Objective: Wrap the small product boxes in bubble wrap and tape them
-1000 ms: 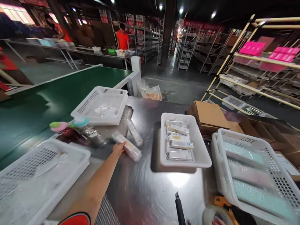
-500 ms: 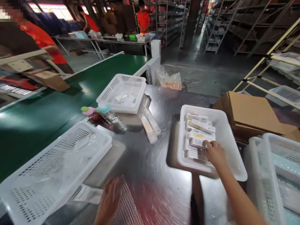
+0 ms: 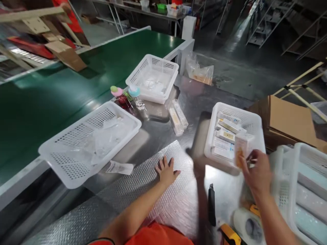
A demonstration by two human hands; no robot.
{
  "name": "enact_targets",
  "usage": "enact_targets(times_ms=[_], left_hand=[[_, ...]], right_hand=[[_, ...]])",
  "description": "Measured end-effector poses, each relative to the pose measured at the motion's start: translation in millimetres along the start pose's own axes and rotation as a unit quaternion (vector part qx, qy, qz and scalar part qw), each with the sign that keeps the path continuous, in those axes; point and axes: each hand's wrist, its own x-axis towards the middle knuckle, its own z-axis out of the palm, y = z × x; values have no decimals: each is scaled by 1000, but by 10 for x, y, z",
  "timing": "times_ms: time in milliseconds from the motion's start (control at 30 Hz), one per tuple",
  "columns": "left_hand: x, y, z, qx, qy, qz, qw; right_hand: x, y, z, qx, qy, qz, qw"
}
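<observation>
My left hand [image 3: 167,173] lies with spread fingers on a sheet of bubble wrap [image 3: 143,180] that stretches across the metal table. At the right, my right hand [image 3: 258,170] pinches a small white box [image 3: 242,146], blurred by motion, over the near right part of a white basket [image 3: 258,127]. Several slim white boxes [image 3: 226,136] lie inside that basket. Two wrapped packs [image 3: 177,117] rest on the table between the baskets. A black cutter [image 3: 212,204] lies between my arms.
White baskets with clear plastic stand at the left [image 3: 63,139] and back [image 3: 153,97]. Bottles [image 3: 123,99] stand between them. A green conveyor [image 3: 102,66] runs behind. Cardboard [image 3: 291,119], a tape roll [image 3: 249,226] and nested bins [image 3: 296,190] are at the right.
My left hand has moved forward and right, and the bubble wrap now lies spread beneath it. My right hand has lifted a small box from the basket towards me. The view has tilted down.
</observation>
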Motion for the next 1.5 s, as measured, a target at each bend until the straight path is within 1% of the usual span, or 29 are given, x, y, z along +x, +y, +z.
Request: enact_targets(times_ms=[33,67,100,133,200,267,300,367,467,567,700,900,1000,1067,1133,1200,1233,1267,1300,1333,1367,1400,1433,1500], left_hand=[[-1,42,20,-17,-1,21,1000],[-24,29,46,-35,6,46,998],[-61,-32,74,-50,18,70,996],[-103,-130,102,-62,34,86,994],[-180,-380,151,-78,57,103,990],[-228,-607,177,-82,57,130,986],[-240,-687,180,-78,51,146,985],[-248,-769,168,-55,49,175,982],[-254,-771,134,-6,67,175,982],[-278,-766,124,10,74,163,984],[-304,-834,175,24,81,182,980],[-282,-907,280,46,96,206,973],[-286,-900,273,37,98,206,973],[-309,-873,222,17,90,195,976],[-335,-815,142,-33,90,181,979],[-341,-706,61,-135,106,154,973],[-327,-630,32,-215,104,121,963],[-301,-541,17,-303,87,74,946],[-261,-444,17,-385,57,19,921],[-209,-344,30,-451,19,-35,892],[-149,-248,56,-495,-18,-80,865],[-86,-165,89,-519,-46,-111,846],[-26,-98,125,-528,-62,-129,837],[70,-27,194,-536,-72,-143,829]], right_hand=[[-168,-182,-19,34,-26,5,999],[-342,-370,11,64,-59,7,996],[-514,-557,89,85,-101,8,991],[-674,-735,206,99,-147,7,984],[-935,-1049,512,98,-233,2,968],[-1100,-1300,833,59,-294,-17,954],[-1150,-1402,976,37,-313,-31,948],[-1211,-1561,1211,2,-333,-62,941],[-1270,-1697,1429,-26,-341,-102,934],[-1322,-1729,1518,-45,-338,-127,932],[-1340,-1688,1513,-45,-335,-140,931],[-1341,-1674,1489,-41,-336,-143,930],[-1366,-1687,1524,-30,-330,-131,934],[-1361,-1652,1562,-5,-327,-122,937],[-1320,-1548,1611,39,-303,-97,947],[-1242,-1378,1668,58,-265,-27,962],[-1193,-1281,1697,52,-252,18,966],[-1138,-1186,1724,41,-247,57,966],[-1081,-1099,1748,31,-253,83,963],[-1022,-1028,1765,26,-266,95,959],[-963,-975,1772,29,-280,94,955],[-910,-944,1767,37,-292,86,952],[-867,-934,1747,44,-301,77,950],[-838,-975,1672,59,-312,55,947]])
